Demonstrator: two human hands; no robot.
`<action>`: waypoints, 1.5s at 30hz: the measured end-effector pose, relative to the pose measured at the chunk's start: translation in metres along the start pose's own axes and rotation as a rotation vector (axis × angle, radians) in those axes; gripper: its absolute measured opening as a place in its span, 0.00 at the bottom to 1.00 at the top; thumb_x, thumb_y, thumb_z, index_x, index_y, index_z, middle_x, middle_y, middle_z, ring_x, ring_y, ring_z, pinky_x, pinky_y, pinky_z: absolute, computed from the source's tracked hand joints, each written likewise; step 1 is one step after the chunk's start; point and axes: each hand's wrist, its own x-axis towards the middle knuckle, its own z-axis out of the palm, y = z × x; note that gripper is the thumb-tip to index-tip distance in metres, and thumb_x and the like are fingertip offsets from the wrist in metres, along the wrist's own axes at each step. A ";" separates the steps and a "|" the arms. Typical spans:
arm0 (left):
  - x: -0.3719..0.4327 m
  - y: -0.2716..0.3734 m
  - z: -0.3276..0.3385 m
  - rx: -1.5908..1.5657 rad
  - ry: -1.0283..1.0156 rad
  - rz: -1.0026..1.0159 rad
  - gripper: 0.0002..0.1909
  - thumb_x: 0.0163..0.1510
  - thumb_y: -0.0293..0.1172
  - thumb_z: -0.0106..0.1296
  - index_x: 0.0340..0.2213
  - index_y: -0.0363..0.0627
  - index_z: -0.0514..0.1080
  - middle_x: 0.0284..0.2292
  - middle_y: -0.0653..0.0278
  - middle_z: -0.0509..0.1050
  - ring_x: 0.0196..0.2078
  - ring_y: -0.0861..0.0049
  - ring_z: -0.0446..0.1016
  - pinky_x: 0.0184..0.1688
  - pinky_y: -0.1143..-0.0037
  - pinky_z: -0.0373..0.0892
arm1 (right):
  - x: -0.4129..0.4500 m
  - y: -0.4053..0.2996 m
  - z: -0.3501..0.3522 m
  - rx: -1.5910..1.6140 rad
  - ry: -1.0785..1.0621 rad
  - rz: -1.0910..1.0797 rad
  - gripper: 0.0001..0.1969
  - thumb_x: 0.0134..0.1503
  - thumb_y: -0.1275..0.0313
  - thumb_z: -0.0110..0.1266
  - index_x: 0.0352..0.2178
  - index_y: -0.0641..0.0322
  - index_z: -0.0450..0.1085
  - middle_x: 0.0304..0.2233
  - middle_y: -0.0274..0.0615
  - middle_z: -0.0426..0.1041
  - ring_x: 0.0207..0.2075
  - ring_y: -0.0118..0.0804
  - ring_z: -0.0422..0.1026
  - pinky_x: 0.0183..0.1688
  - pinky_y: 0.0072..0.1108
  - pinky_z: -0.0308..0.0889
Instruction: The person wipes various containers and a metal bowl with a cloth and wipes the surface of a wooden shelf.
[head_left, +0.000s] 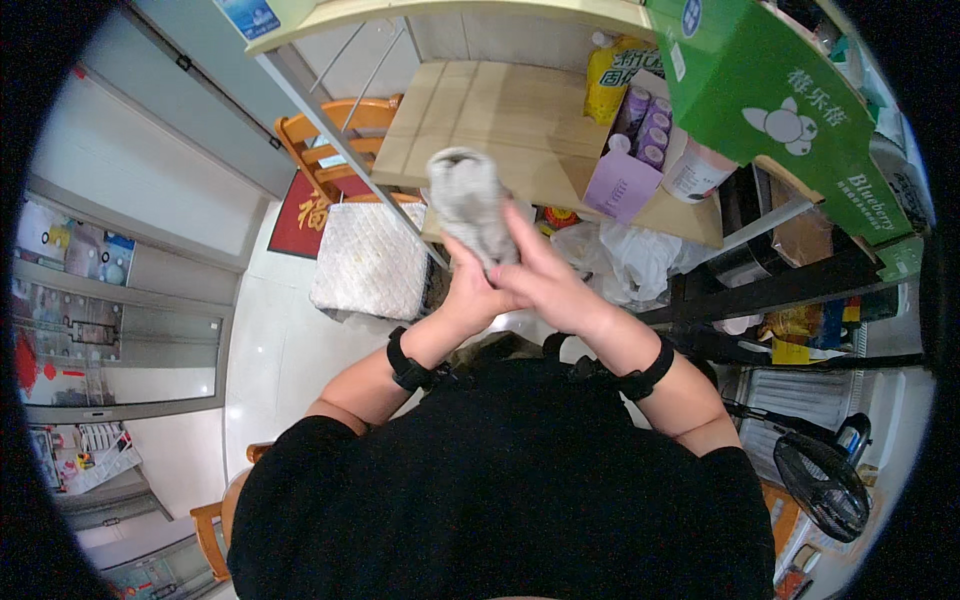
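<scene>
A light grey, soft cloth item (469, 199), blurred and perhaps a shoe or a folded cloth, is held up in front of the wooden shelf. My left hand (474, 289) grips its lower end from the left. On the right side, my right hand (544, 277) holds the same end, with its fingers along the edge and its thumb near my left hand. The two hands touch or nearly touch at the bottom of the item. Part of the fingers is hidden behind it.
A wooden shelf board (487, 120) bears a purple box (622, 184) of rolls, a yellow bag (604, 82) and a white tub (697, 174). A padded chair seat (371, 259) stands left, beside a metal post (330, 131). Plastic bags (641, 259) lie below; a green carton (780, 112) is upper right.
</scene>
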 end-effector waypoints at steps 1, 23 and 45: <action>0.004 0.000 -0.003 0.103 0.011 -0.003 0.62 0.34 0.38 0.65 0.51 0.41 0.23 0.52 0.53 0.49 0.55 0.67 0.52 0.56 0.68 0.49 | 0.000 -0.007 -0.005 -0.075 -0.118 -0.027 0.31 0.49 0.75 0.46 0.54 0.72 0.46 0.59 0.48 0.42 0.59 0.39 0.45 0.58 0.27 0.42; 0.116 -0.046 -0.053 1.390 -0.296 0.273 0.30 0.48 0.53 0.42 0.52 0.59 0.58 0.59 0.62 0.43 0.60 0.50 0.37 0.52 0.44 0.39 | -0.048 0.087 -0.148 -1.362 0.317 0.003 0.20 0.46 0.72 0.46 0.41 0.75 0.62 0.44 0.56 0.64 0.48 0.52 0.61 0.54 0.36 0.50; 0.313 -0.117 -0.022 1.502 -0.681 -0.010 0.34 0.48 0.67 0.27 0.54 0.68 0.52 0.59 0.68 0.38 0.61 0.56 0.33 0.57 0.52 0.33 | -0.041 0.059 -0.141 -1.126 0.230 0.311 0.13 0.45 0.73 0.47 0.33 0.70 0.67 0.41 0.54 0.66 0.48 0.54 0.60 0.55 0.39 0.48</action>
